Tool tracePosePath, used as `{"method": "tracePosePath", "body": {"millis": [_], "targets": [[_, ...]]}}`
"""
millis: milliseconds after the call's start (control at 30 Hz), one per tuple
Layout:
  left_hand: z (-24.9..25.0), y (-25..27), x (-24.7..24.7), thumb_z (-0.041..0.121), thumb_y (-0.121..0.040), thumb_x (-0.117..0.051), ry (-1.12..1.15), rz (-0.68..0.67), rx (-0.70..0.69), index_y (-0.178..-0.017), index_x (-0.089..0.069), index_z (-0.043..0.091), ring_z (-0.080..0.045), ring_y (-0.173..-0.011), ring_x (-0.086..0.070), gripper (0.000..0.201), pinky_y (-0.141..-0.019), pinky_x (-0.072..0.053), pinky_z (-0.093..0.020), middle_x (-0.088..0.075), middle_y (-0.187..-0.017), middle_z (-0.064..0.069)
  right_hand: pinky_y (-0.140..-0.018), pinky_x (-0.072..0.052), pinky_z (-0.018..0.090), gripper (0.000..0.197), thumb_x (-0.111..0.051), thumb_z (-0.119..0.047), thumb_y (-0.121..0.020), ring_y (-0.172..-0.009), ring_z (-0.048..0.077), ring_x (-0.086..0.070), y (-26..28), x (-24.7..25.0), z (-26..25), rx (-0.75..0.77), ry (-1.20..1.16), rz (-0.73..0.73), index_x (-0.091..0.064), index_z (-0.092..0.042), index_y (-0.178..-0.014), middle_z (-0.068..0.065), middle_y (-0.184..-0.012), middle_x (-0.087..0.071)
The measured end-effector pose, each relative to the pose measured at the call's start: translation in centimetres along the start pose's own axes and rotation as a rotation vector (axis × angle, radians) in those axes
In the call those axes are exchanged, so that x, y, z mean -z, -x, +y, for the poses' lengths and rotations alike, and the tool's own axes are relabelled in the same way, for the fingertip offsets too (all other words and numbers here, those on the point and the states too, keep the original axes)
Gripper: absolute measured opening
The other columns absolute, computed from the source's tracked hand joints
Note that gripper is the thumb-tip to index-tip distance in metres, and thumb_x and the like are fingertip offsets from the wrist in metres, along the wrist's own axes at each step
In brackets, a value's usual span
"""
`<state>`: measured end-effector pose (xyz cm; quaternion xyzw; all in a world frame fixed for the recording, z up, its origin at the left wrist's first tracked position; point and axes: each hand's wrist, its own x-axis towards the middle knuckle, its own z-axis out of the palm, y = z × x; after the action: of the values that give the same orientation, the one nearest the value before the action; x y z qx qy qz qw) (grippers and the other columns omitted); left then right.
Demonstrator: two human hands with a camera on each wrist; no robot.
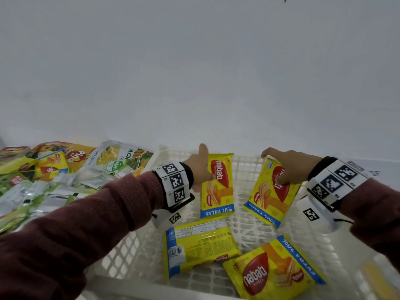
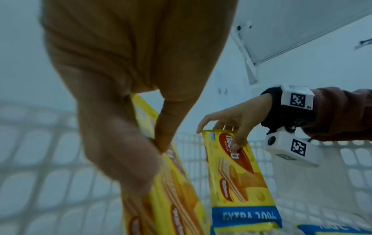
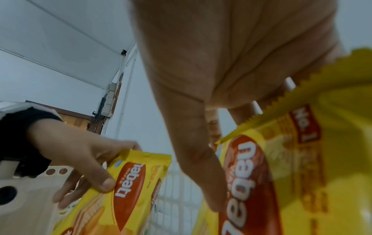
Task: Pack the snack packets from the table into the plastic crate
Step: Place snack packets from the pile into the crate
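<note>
My left hand (image 1: 200, 167) holds a yellow Nabati wafer packet (image 1: 217, 187) inside the white plastic crate (image 1: 138, 254), near its far wall. The thumb presses the printed front while the fingers (image 2: 120, 159) curl behind the left edge, so the hand is clamped on it; the index finger points up past the top seam. The packet stands tilted, its blue "EXTRA 20%" band lowest.

My right hand (image 1: 287, 167) grips a second Nabati packet (image 1: 271, 191) by its top end, thumb on the red logo and the fingers (image 3: 237, 114) hooked over the serrated seam. This packet also stands tilted, toward the crate's far right corner, apart from the first.

Two more Nabati packets lie flat on the crate floor toward the near side: one face down with barcode showing (image 1: 199, 247), one face up (image 1: 275, 271), its corner overlapping the other.

On the desk (image 1: 385, 167), left of the crate, a heap of assorted snack packets (image 1: 54, 176) remains, yellow, green and silver.
</note>
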<state>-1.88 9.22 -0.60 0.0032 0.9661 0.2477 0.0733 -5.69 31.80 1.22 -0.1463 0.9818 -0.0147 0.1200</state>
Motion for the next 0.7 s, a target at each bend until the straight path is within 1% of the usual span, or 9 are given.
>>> {"method": "tracePosePath", "body": {"millis": [67, 200, 267, 333, 400, 467, 533, 633, 700], "targets": [[-0.5, 0.4, -0.3, 0.024, -0.092, -0.054, -0.130, -0.061, 0.116, -0.133, -0.020, 0.003, -0.023, -0.063, -0.055, 0.057, -0.055, -0.048, -0.031, -0.056, -0.098, -0.013, -0.055, -0.043, 0.019, 0.069, -0.064, -0.015, -0.081, -0.083, 0.022, -0.056, 0.0, 0.0, -0.1, 0.001, 0.005, -0.003, -0.025, -0.028, -0.137, 0.004, -0.098, -0.051], [-0.7, 0.7, 0.7, 0.027, -0.091, -0.056, -0.619, -0.109, 0.137, -0.107, -0.053, 0.005, -0.020, -0.080, -0.053, 0.027, -0.067, -0.041, -0.025, -0.053, -0.077, -0.003, -0.056, -0.044, 0.020, 0.070, -0.064, -0.014, -0.082, -0.083, 0.022, -0.056, 0.1, 0.0, -0.2, -0.002, 0.011, -0.007, -0.024, -0.027, -0.137, 0.004, -0.099, -0.050], [-0.4, 0.9, 0.6, 0.020, -0.088, -0.058, -0.767, -0.004, 0.126, -0.125, -0.043, 0.006, -0.026, -0.103, -0.055, 0.042, -0.076, -0.043, -0.031, -0.055, -0.112, -0.010, -0.059, -0.047, 0.022, 0.070, -0.064, -0.014, -0.082, -0.084, 0.022, -0.056, 0.2, 0.0, -0.3, -0.006, 0.014, -0.009, -0.023, -0.027, -0.137, 0.006, -0.101, -0.052], [0.1, 1.0, -0.4, 0.016, -0.086, -0.057, -0.925, 0.070, 0.026, -0.146, -0.014, 0.017, -0.030, -0.126, -0.036, 0.074, -0.092, -0.040, -0.034, -0.030, -0.139, -0.014, -0.060, -0.048, 0.023, 0.070, -0.064, -0.014, -0.081, -0.084, 0.023, -0.057, 0.3, 0.0, -0.3, -0.006, 0.016, -0.011, -0.024, -0.027, -0.136, 0.007, -0.104, -0.054], [0.6, 0.9, -1.8, 0.019, -0.087, -0.057, -1.102, -0.014, -0.211, -0.148, 0.001, 0.029, -0.031, -0.139, -0.014, 0.085, -0.108, -0.027, -0.041, -0.008, -0.151, -0.013, -0.059, -0.047, 0.022, 0.068, -0.064, -0.014, -0.082, -0.084, 0.023, -0.057, 0.4, 0.1, -0.2, -0.004, 0.020, -0.009, -0.025, -0.026, -0.135, 0.009, -0.110, -0.057], [0.4, 0.3, -3.2, 0.024, -0.090, -0.056, -1.229, -0.173, -0.362, -0.148, 0.007, 0.034, -0.030, -0.144, 0.002, 0.086, -0.116, -0.009, -0.048, 0.005, -0.156, -0.011, -0.057, -0.046, 0.020, 0.065, -0.064, -0.015, -0.082, -0.083, 0.022, -0.056, 0.5, 0.2, -0.3, -0.002, 0.030, -0.003, -0.026, -0.026, -0.134, 0.011, -0.116, -0.057], [-0.1, 0.0, -3.8, 0.026, -0.092, -0.053, -1.331, -0.199, -0.406, -0.148, 0.005, 0.034, -0.030, -0.144, 0.006, 0.081, -0.115, 0.000, -0.052, 0.003, -0.156, -0.012, -0.056, -0.046, 0.019, 0.064, -0.063, -0.015, -0.083, -0.083, 0.021, -0.056, 0.6, 0.2, -0.3, -0.005, 0.034, -0.001, -0.026, -0.025, -0.134, 0.011, -0.118, -0.057], [-0.5, -0.3, -4.0, 0.025, -0.090, -0.057, -1.406, -0.173, -0.438, -0.148, -0.006, 0.032, -0.032, -0.143, 0.001, 0.077, -0.113, 0.003, -0.056, -0.009, -0.153, -0.012, -0.054, -0.044, 0.019, 0.064, -0.063, -0.015, -0.083, -0.082, 0.021, -0.055, 0.7, 0.2, -0.3, -0.008, 0.049, -0.011, -0.026, -0.023, -0.134, 0.011, -0.114, -0.057], [-0.4, -0.2, -3.9, 0.028, -0.088, -0.060, -1.416, -0.176, -0.400, -0.146, -0.012, 0.029, -0.033, -0.142, -0.005, 0.076, -0.113, -0.005, -0.056, -0.015, -0.151, -0.013, -0.051, -0.042, 0.018, 0.063, -0.062, -0.015, -0.083, -0.080, 0.021, -0.054, 0.6, 0.1, -0.3, -0.011, 0.058, -0.008, -0.025, -0.023, -0.134, 0.008, -0.103, -0.054]]}}
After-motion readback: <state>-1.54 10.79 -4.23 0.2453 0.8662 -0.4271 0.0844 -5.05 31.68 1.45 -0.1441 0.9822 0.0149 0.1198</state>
